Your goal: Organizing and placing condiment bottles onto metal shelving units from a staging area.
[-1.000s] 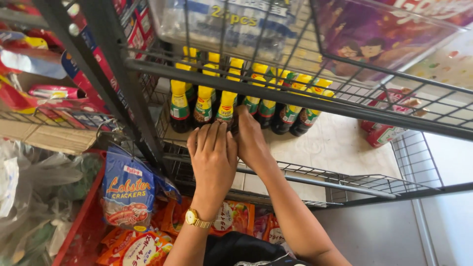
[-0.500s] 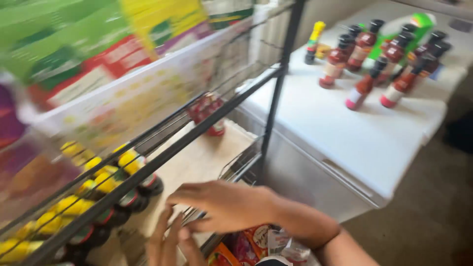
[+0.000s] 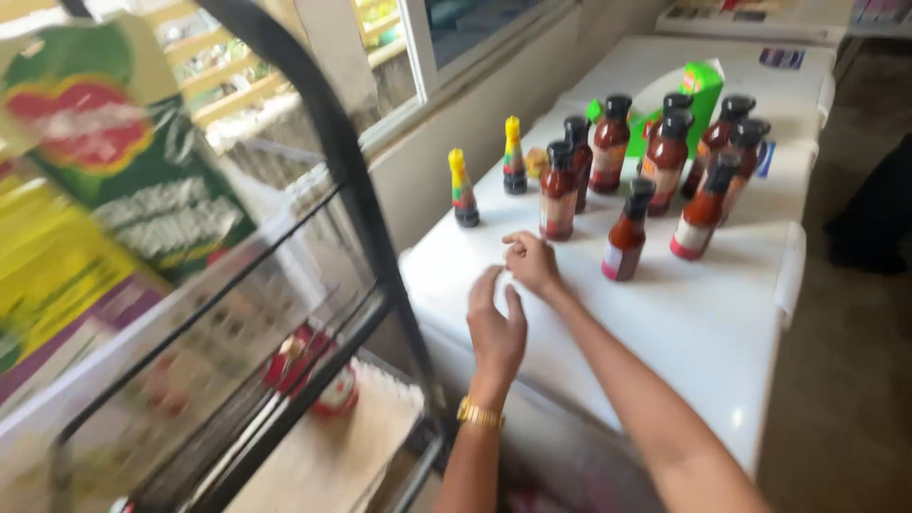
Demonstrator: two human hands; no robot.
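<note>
Both hands hold nothing: left hand [image 3: 496, 328] spread wide, right hand [image 3: 532, 263] loosely curled near the dark-capped red sauce bottle [image 3: 558, 192] on the white bench [image 3: 703, 313].

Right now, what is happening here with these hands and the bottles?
A person reaches both bare hands over a white chest top. The right hand is loosely curled, close to a dark red sauce bottle but not touching it. The left hand is flat and open just behind it, with a gold watch on the wrist. Neither hand holds anything. More red bottles with black caps and two small yellow-capped bottles stand upright farther back. A wire rack stands on the left.
</note>
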